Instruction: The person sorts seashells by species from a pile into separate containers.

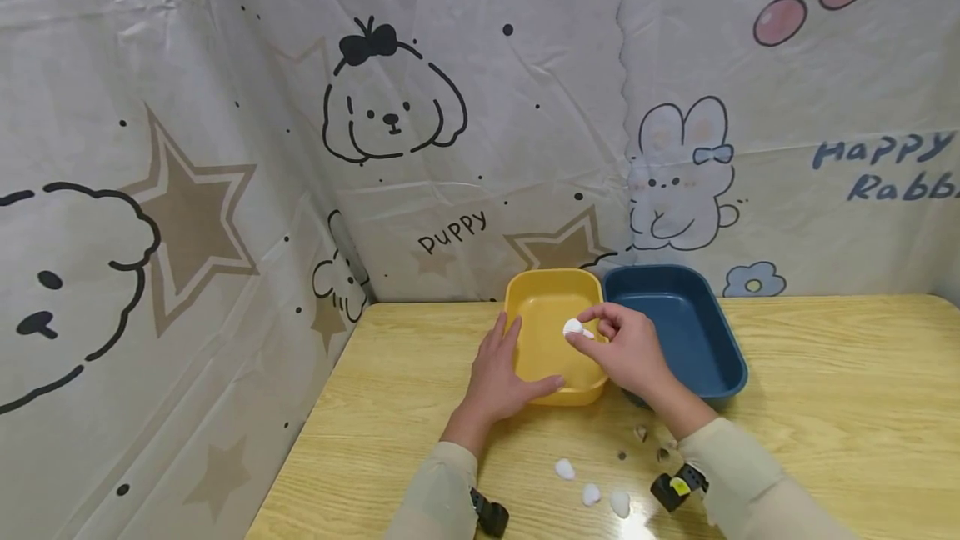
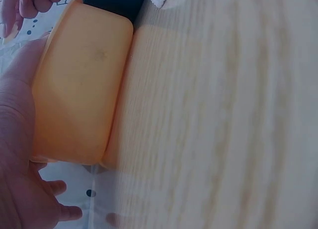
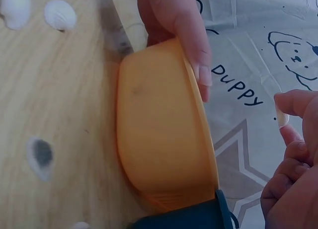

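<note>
Over the yellow bin point(image 1: 555, 397), my right hand point(image 1: 626, 348) pinches a small white seashell point(image 1: 573, 327) between thumb and fingertips. In the right wrist view the seashell point(image 3: 282, 114) appears edge-on. A small white patch beside it in the head view could be part of it or another shell; I cannot tell. My left hand point(image 1: 498, 377) rests on the near left corner of the yellow bin. Its fingers are spread along the left side and its thumb lies over the front rim. The right wrist view shows that thumb on the yellow bin's rim point(image 3: 201, 124).
A dark blue bin point(image 1: 731, 348) stands against the yellow one on the right. White seashells point(image 1: 591, 494) lie on the wooden table point(image 1: 840, 407) near me. Several small brownish shells point(image 1: 641, 432) lie in front of the bins. A printed curtain point(image 1: 480, 148) hangs behind.
</note>
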Tool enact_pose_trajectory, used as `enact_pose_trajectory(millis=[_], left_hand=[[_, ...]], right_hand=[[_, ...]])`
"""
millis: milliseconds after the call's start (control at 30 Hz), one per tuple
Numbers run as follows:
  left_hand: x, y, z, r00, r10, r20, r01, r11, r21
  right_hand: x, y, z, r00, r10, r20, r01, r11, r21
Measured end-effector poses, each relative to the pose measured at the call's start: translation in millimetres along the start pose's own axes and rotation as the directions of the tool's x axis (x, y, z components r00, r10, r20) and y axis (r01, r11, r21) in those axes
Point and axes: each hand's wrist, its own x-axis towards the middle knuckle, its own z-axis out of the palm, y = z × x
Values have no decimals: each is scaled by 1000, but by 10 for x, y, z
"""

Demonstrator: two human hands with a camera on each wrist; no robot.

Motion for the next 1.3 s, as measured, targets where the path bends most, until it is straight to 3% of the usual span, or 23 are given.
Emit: enact_pose_trajectory(millis=[400,867,1300], left_hand=[[8,-12,12,1000,1,4,-2,1000,17],[1,3,-9,1000,8,0,-8,1000,25],[-1,2,-18,1000,7,7,-7,1000,23]], right_hand=[[222,101,53,998,52,-44,-53,998,-20],[436,157,106,994,54,-96,-58,998,-37],[523,252,215,992,119,-53,-119,993,-6]])
